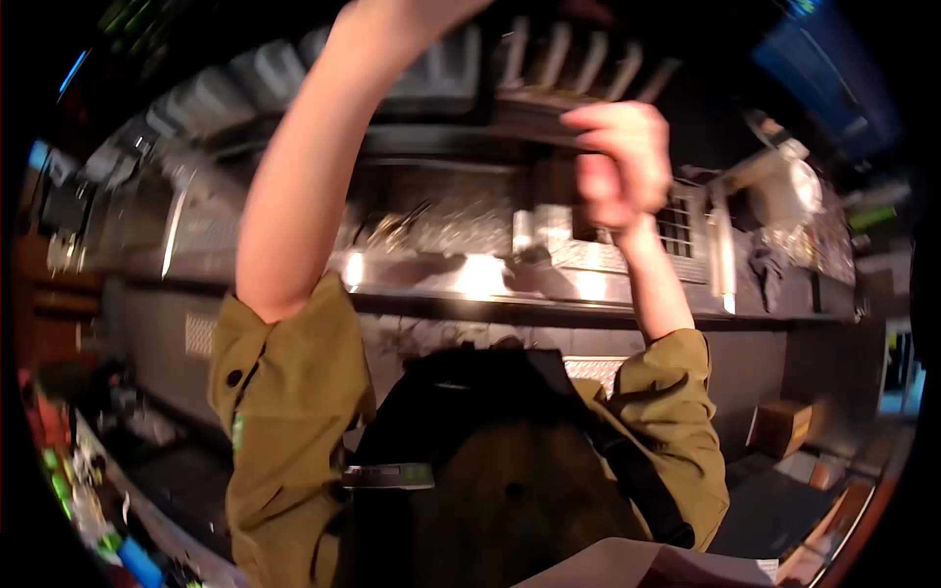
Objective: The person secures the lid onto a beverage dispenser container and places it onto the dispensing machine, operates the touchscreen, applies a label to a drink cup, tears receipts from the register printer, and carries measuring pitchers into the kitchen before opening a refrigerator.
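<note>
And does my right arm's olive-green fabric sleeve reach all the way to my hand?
No: the olive-green fabric sleeve stops short, leaving bare forearm between it and the right hand.

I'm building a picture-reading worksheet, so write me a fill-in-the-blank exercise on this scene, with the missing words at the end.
1. The person's left hand is cut off by the ____ edge of the picture.
2. The right hand shows lower in the picture than the ____ hand.
3. Of the two sleeves, the dark strap lies nearer the ____ one.
4. The cardboard box shows in the picture's lower ____ part.

Missing words: top; left; right; right.
</note>
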{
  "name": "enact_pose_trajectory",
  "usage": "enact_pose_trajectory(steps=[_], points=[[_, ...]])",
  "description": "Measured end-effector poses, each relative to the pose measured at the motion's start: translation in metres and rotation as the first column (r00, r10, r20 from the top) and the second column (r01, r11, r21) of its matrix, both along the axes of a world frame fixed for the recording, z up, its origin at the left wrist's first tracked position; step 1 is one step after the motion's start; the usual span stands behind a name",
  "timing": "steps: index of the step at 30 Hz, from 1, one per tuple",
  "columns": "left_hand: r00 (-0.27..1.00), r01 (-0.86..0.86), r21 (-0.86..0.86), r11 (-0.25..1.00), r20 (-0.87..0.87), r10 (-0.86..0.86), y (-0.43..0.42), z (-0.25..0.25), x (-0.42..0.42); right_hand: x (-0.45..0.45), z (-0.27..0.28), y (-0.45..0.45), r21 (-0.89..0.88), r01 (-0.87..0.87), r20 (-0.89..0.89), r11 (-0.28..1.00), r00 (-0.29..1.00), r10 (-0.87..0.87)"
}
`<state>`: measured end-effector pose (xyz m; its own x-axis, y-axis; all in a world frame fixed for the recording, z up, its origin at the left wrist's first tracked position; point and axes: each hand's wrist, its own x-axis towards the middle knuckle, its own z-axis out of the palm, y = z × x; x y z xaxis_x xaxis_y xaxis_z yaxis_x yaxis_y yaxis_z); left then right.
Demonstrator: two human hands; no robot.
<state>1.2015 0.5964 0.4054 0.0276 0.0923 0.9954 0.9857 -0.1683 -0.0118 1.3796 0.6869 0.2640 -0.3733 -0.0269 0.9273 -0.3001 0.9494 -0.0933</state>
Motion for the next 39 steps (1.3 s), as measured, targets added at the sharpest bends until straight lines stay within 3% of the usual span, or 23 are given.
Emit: enact_pose_trajectory(steps=[2, 3, 4, 5, 6, 7, 8, 10, 11, 12, 15, 18, 19, 20, 21, 22, 24, 28, 31, 35, 36, 37, 39], points=[[0.983, -0.067, -0.252, 0.965, 0.15, 0.107, -0.088, -0.088, -0.035, -0.06, -0.094, -0.021, -0.183, -0.033, 0.399, 0.982, 0.911, 0.105], [0.994, -0.005, -0.216, 0.976, 0.107, 0.029, -0.122, -0.135, -0.05, -0.092, -0.143, -0.031, -0.269, 0.011, 0.589, 0.963, 0.793, 0.155], [0.939, -0.078, -0.45, 0.89, 0.267, 0.217, -0.177, -0.2, -0.062, -0.116, -0.183, -0.033, -0.26, 0.169, 0.78, 0.951, 0.618, 0.103], [0.794, -0.085, -0.712, 0.697, 0.374, 0.48, -0.251, -0.278, -0.068, -0.141, -0.22, -0.03, -0.195, 0.307, 0.915, 0.932, 0.398, 0.061], [0.686, -0.087, -0.866, 0.492, 0.306, 0.66, -0.336, -0.348, -0.055, -0.17, -0.257, -0.016, -0.153, 0.376, 0.957, 0.914, 0.285, 0.043], [0.381, 0.312, -0.94, -0.14, -0.011, 0.924, -0.426, -0.388, -0.019, -0.189, -0.267, -0.011, 0.091, 0.367, 0.919, 0.926, 0.328, -0.22], [0.358, 0.401, -0.836, -0.375, -0.233, 0.904, -0.521, -0.431, 0.037, -0.208, -0.275, 0.001, -0.016, 0.474, 0.93, 0.881, 0.329, -0.161], [0.149, 0.773, -0.561, -0.297, -0.295, 0.944, -0.676, -0.493, 0.174, -0.237, -0.354, 0.038, 0.129, 0.592, 0.924, 0.795, 0.218, -0.313], [0.08, 0.853, -0.464, -0.241, -0.34, 0.937, -0.712, -0.482, 0.221, -0.24, -0.335, 0.022, 0.168, 0.681, 0.93, 0.712, 0.129, -0.343], [0.031, 0.901, -0.392, -0.188, -0.373, 0.927, -0.734, -0.473, 0.258, -0.246, -0.355, 0.028, 0.169, 0.692, 0.912, 0.702, 0.16, -0.377], [0.076, 0.849, -0.478, -0.224, -0.308, 0.948, -0.753, -0.459, 0.291, -0.244, -0.326, 0.013, 0.162, 0.73, 0.966, 0.664, 0.019, -0.257], [0.178, 0.531, -0.83, -0.171, -0.088, 0.98, -0.702, -0.463, 0.219, -0.222, -0.333, -0.004, 0.278, 0.67, 0.946, 0.688, -0.068, -0.316], [0.051, 0.496, -0.865, 0.079, 0.12, 0.991, -0.659, -0.449, 0.172, -0.218, -0.343, -0.005, 0.261, 0.638, 0.961, 0.725, -0.098, -0.259], [-0.104, 0.317, -0.846, 0.429, 0.419, 0.902, -0.647, -0.49, 0.147, -0.209, -0.333, -0.021, 0.245, 0.677, 0.968, 0.694, -0.136, -0.21], [-0.282, 0.305, -0.732, 0.61, 0.542, 0.791, -0.593, -0.447, 0.104, -0.205, -0.295, -0.051, 0.276, 0.685, 0.956, 0.675, -0.265, -0.122], [-0.32, 0.236, -0.608, 0.758, 0.688, 0.651, -0.561, -0.428, 0.074, -0.191, -0.31, -0.053, 0.264, 0.67, 0.962, 0.694, -0.129, -0.241], [-0.305, 0.16, -0.412, 0.897, 0.843, 0.442, -0.527, -0.41, 0.038, -0.174, -0.314, -0.062, 0.233, 0.646, 0.969, 0.727, -0.096, -0.226], [-0.159, 0.253, -0.702, 0.666, 0.648, 0.744, -0.523, -0.415, 0.023, -0.156, -0.306, -0.086, 0.245, 0.607, 0.969, 0.756, -0.139, -0.203], [-0.163, 0.501, -0.726, 0.471, 0.456, 0.875, -0.549, -0.444, 0.028, -0.159, -0.29, -0.092, 0.283, 0.535, 0.956, 0.796, -0.224, -0.19], [-0.275, 0.559, -0.608, 0.564, 0.507, 0.817, -0.577, -0.439, -0.007, -0.2, -0.278, -0.087, 0.444, 0.468, 0.844, 0.764, -0.504, -0.181], [-0.252, 0.532, -0.645, 0.549, 0.498, 0.829, -0.583, -0.439, -0.025, -0.217, -0.263, -0.104, 0.416, 0.47, 0.905, 0.779, -0.297, -0.305], [-0.232, 0.506, -0.679, 0.532, 0.487, 0.842, -0.591, -0.439, -0.046, -0.256, -0.228, -0.134, 0.423, 0.546, 0.901, 0.723, -0.338, -0.272], [-0.168, 0.459, -0.739, 0.493, 0.473, 0.865, -0.604, -0.437, -0.088, -0.31, -0.225, -0.161, 0.044, 0.563, 0.901, 0.825, 0.335, -0.276]])
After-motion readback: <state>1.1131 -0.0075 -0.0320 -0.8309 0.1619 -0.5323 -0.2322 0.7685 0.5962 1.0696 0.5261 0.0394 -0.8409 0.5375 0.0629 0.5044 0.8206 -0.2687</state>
